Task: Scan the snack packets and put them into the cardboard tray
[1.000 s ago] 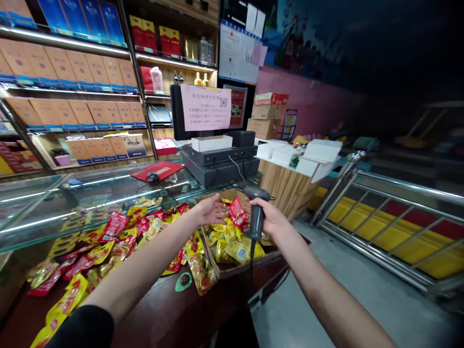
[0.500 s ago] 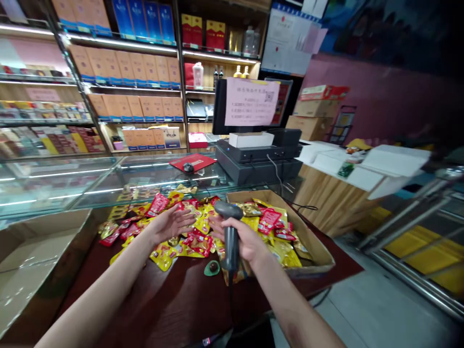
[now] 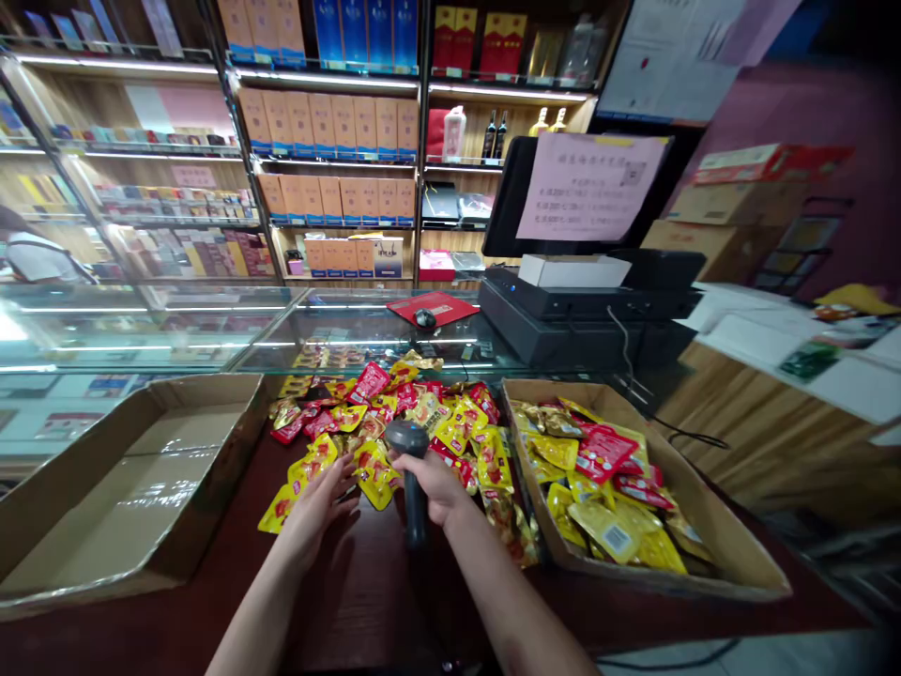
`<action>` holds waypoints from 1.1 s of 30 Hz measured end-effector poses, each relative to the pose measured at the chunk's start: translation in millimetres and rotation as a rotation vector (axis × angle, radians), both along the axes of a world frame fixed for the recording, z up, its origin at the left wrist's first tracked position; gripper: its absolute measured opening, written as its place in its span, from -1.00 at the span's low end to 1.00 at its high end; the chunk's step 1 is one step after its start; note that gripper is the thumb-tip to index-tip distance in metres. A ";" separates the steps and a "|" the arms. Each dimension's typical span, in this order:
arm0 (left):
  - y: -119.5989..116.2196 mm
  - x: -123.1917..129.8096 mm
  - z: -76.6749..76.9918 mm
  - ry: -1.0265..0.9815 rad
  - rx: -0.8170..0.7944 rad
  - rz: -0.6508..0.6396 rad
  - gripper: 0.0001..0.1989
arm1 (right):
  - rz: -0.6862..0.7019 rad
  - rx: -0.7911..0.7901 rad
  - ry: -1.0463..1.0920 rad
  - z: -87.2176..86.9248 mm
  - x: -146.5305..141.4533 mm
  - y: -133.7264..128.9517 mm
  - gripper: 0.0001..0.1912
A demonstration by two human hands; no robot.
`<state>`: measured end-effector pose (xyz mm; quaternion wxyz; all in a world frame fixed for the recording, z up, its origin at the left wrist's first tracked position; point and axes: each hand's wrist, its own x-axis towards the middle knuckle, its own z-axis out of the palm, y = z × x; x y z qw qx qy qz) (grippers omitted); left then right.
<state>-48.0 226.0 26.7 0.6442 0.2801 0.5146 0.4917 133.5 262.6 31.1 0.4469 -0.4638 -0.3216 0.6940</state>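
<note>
Glossy red-and-yellow plastic packets [image 3: 429,413] heap the dark-red tabletop [image 3: 344,606]. Before them, the right hand [image 3: 440,488] curls fingers round a black pistol-shaped scanner [image 3: 416,514]; the left hand [image 3: 320,502], fingers loosely spread, grips nothing visible. Behind them: a glass counter [image 3: 338,329], lit wooden shelves [image 3: 507,91].

Large pink sign [image 3: 595,191], partly illegible

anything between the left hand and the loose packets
Nothing visible: the left hand is at the near edge of the loose packets, though contact is unclear. The scanner, in the right hand, sits to the right.
</note>
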 end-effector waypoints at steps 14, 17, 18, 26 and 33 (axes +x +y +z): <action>8.5 4.0 -11.4 -0.135 -0.056 0.000 -0.63 | 0.102 -0.025 0.016 -8.2 2.3 13.2 -0.80; 17.7 14.9 -9.4 -0.140 -0.050 -0.068 -0.67 | 0.132 -0.096 0.067 -8.9 3.6 13.6 -0.79; 20.9 19.6 -8.8 -0.134 -0.034 -0.105 -0.68 | 0.137 -0.100 0.078 -8.3 3.8 12.8 -0.78; 51.6 47.5 -7.8 -0.083 0.149 -0.170 -0.64 | -0.032 0.026 0.021 3.2 25.7 4.6 -0.74; 84.3 63.5 -3.0 -0.179 -0.026 -0.394 -0.74 | -0.165 0.069 -0.061 14.4 53.8 5.5 -0.66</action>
